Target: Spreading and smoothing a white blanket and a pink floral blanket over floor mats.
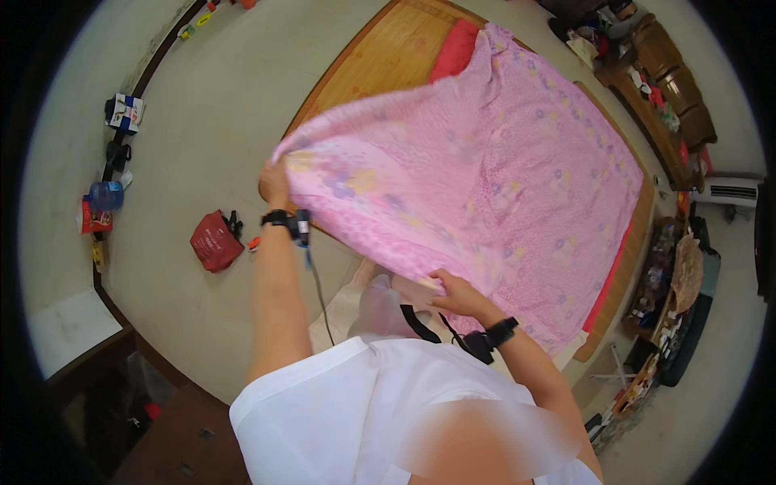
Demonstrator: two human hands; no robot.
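A pink floral quilt or cover (539, 157) spreads over a bamboo mat (376, 63) on the floor before me. Its left corner is lifted, and my left hand (274, 183) grips that corner with the arm stretched forward. Nearer my body, my right hand (454, 294) pinches the cover's near edge between thumb and fingers. Between the two hands the raised edge sags and shows a band of larger flowers. Red fabric (456, 50) peeks out from under the cover at the far side, and a red strip also shows along the right. Each wrist wears a black strapped device.
A red bag (217, 241) lies on the tiled floor to my left. A large water bottle (106, 196) and a box (125, 113) stand along the left wall. At right are a wooden bench (661, 91), a white air conditioner (727, 191) and a cluttered shelf (658, 273).
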